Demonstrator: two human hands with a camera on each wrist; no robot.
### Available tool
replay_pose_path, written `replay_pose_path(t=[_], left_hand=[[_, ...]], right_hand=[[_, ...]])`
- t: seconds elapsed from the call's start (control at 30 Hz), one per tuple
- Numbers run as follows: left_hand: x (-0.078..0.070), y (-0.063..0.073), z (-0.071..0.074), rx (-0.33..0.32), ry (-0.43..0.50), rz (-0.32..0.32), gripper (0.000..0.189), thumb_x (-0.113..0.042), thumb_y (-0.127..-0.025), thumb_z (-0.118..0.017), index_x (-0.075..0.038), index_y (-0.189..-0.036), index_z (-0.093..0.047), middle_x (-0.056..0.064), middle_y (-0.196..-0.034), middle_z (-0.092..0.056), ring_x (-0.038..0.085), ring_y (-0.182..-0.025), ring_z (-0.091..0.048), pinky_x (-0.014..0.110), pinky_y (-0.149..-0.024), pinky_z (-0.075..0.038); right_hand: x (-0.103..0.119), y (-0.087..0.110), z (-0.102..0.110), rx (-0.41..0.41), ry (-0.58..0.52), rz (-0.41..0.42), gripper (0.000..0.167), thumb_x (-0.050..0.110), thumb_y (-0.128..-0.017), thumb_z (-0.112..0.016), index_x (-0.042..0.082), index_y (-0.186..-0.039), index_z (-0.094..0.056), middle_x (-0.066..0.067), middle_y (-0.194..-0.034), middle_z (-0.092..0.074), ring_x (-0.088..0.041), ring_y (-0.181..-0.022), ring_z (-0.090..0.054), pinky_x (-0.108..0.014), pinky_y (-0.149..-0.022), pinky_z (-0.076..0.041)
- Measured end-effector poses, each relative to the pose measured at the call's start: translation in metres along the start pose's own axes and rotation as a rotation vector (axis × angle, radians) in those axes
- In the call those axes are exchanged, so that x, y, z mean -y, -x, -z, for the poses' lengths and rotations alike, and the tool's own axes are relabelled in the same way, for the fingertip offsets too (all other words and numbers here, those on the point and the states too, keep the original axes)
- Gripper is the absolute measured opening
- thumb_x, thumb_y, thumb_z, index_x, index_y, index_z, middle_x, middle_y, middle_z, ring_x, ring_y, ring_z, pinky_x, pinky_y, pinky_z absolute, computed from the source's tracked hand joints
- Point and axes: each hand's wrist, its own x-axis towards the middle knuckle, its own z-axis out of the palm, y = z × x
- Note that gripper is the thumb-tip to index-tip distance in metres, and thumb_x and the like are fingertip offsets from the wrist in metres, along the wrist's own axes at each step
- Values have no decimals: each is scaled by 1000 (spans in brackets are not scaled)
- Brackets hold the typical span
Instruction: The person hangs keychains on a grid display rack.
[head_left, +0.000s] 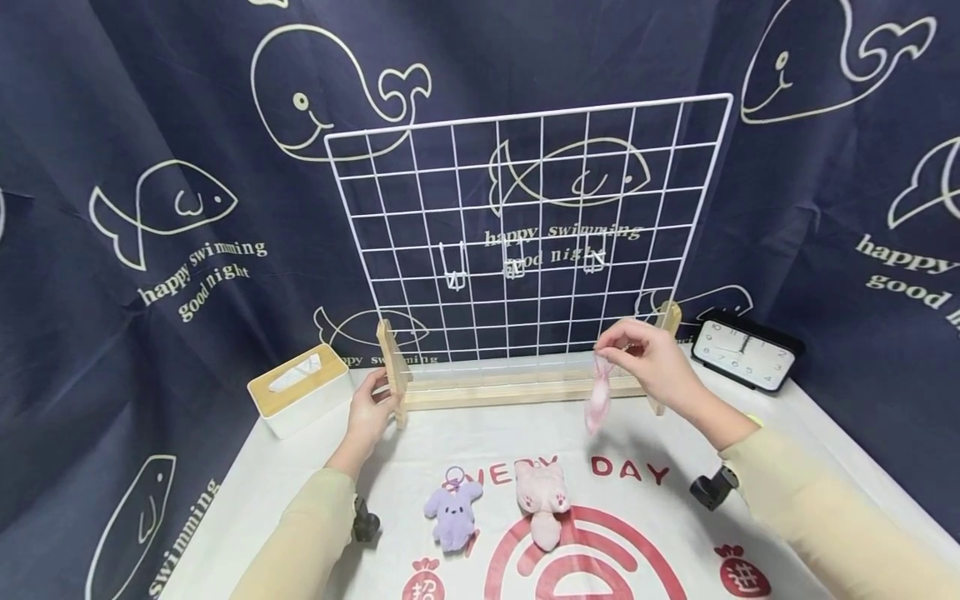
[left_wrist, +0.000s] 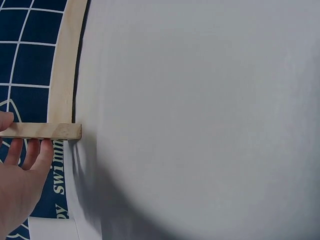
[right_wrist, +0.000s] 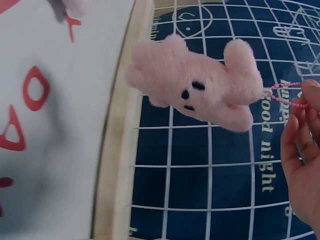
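Note:
My right hand (head_left: 647, 360) pinches the pink bead chain (right_wrist: 289, 94) of a pink plush keychain (right_wrist: 200, 82), which dangles in front of the right part of the white wire grid rack (head_left: 542, 200). The plush has long ears and a small black-eyed face in the right wrist view. At the rack's left end, my left hand (head_left: 372, 404) grips the wooden side support (left_wrist: 42, 130), thumb on one side and fingers on the other. A purple plush keychain (head_left: 453, 515) and a pale pink plush (head_left: 543, 500) lie on the table before the rack.
White hooks hang on the grid: a left hook (head_left: 454, 279), a middle hook (head_left: 513, 268) and a right hook (head_left: 594, 262). A tissue box (head_left: 300, 390) stands at the left, a clock (head_left: 744, 350) at the right. Behind hangs a dark blue curtain (head_left: 187, 83).

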Motion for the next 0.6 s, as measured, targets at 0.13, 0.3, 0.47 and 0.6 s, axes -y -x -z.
replay_pose_path(t=[0.13,0.3,0.47,0.6], left_hand=[[1,0,0,-3,-5,-6,56,8,-90,-61,2,-145,-48,30,-139,-54,48,-127,-54,54,-108,-50],[0,0,1,-1,0,-6,58,9,-89,-61,1,-145,-48,29,-139,-54,48,-128,-54,53,-107,-51],[-1,-1,0,1,-1,-6,58,9,-89,-61,0,-145,-48,29,-140,-54,48,-128,-54,53,-107,-51],[0,0,-2,-13,-10,-11,58,10,-89,-60,1,-145,-48,30,-138,-55,48,-127,-55,54,-107,-51]], right_hand=[[5,-10,4,-14,-23,-5,12,-11,-88,-71,-1,-94,-74,-12,-93,-69,-7,-74,-58,-12,-59,-49],[12,-23,6,-59,-33,23,13,-13,-86,-72,-2,-93,-74,-11,-91,-68,-8,-72,-57,-11,-57,-47],[36,-31,9,-125,-36,60,12,-15,-85,-72,-5,-92,-73,-12,-87,-67,-7,-71,-57,-10,-58,-47],[59,-36,10,-164,-9,89,11,-18,-84,-71,-9,-90,-71,-15,-85,-66,-6,-67,-54,-11,-56,-43]])
